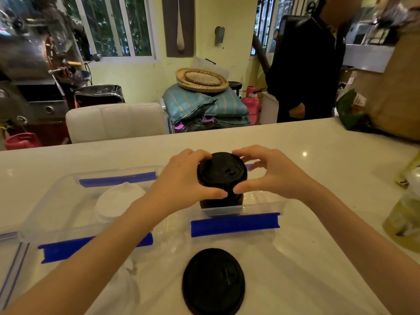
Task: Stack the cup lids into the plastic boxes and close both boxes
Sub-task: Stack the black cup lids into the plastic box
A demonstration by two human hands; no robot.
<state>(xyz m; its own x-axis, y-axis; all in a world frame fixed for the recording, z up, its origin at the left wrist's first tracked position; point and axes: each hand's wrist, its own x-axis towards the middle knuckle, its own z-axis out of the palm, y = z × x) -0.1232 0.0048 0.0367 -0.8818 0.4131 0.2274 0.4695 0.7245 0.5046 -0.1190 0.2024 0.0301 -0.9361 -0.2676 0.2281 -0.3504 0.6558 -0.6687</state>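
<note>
While both hands close around it at the centre of the frame, a stack of black lids (221,178) stands in the right-hand clear box (261,206), its lower part showing behind the near wall. The left hand (184,178) wraps the stack's left side with thumb in front and fingers curled over the far rim; the right hand (270,176) mirrors it, thumb nearly meeting the other thumb at the front. Each grip is partly closed on the stack, steadying or settling it rather than lifting, as far as can be judged.

Left of centre, the second clear box (56,194) holds a low stack of white lids (118,202). Both boxes are open, their blue clip edges showing. At the bottom centre one loose black lid (213,281) lies on the white worktop (318,155), apart from the boxes. What looks like a clear box cover (9,253) sits at the left edge of the frame.

The step in hand appears to be stacking the black lids. The next move probably calls for letting go of the stack without tipping it, fetching the loose lid and seating it squarely on top, then fitting covers on both boxes.
</note>
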